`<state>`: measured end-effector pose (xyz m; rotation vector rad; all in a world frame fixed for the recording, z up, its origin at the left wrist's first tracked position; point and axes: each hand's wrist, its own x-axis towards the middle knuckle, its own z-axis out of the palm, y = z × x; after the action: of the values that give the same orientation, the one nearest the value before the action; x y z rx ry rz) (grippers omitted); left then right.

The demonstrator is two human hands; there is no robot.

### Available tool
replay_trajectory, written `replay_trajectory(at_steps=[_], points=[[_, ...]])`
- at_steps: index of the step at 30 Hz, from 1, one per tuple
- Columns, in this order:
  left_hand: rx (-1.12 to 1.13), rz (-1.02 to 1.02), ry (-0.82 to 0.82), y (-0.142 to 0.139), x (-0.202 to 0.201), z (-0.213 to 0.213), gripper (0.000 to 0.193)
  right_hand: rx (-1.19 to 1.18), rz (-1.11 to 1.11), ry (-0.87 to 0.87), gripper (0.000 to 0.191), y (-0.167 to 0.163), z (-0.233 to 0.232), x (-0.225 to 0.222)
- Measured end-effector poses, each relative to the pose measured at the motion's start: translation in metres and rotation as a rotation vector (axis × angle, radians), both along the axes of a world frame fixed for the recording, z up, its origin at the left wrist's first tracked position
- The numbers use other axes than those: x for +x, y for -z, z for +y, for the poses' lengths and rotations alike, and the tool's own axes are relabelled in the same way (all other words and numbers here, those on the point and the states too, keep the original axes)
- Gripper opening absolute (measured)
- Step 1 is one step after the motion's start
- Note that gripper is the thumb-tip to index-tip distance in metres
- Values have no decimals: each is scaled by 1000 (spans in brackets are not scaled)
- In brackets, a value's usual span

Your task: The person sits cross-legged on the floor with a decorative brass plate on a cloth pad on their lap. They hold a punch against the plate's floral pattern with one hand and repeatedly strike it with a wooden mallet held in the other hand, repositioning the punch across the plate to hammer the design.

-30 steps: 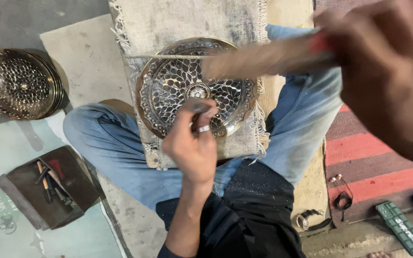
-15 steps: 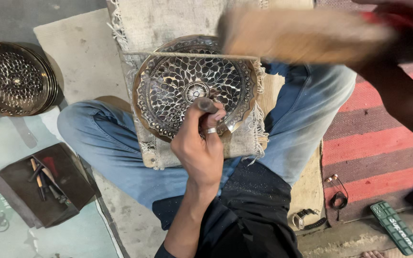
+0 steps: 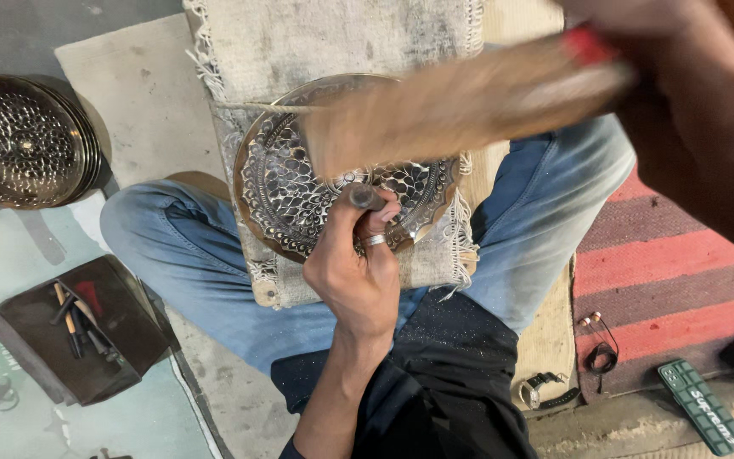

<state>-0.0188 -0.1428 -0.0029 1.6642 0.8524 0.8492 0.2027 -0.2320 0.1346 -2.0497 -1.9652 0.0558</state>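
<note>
**On the lap: punch upright, mallet across**

On the lap, the left hand [image 3: 358, 276] is closed round a short metal punch [image 3: 365, 197], thumb and fingers pinching the shaft just below its blunt head. The punch stands near upright, long axis roughly toward the camera, tip hidden against the plate [image 3: 299, 191]. It looks stiff, heavy for its bulk and smooth — best held low on the shaft, as here.

The right hand [image 3: 690, 110] is wrapped round one end of a mallet [image 3: 460, 106], blurred, lying nearly level with its long axis left to right and its free end over the plate. Wood by the colour, so probably light and rigid — taken at the far end.

The plate, thin chased metal, likely dents easily; it rests on a fringed cloth [image 3: 333, 34] over the knees. Left on the floor sit a pierced bowl [image 3: 19, 140] and a tool pouch [image 3: 87, 327].
</note>
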Motion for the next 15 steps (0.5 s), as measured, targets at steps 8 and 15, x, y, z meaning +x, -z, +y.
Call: replay_trajectory(at_steps=[8,15], points=[[33,5,0,-2,-2,0,23,-150,-267,1,48,-5,7,-6],[58,-8,2,1,-1,-1,24,-158,-233,28,41,-9,9,-11]])
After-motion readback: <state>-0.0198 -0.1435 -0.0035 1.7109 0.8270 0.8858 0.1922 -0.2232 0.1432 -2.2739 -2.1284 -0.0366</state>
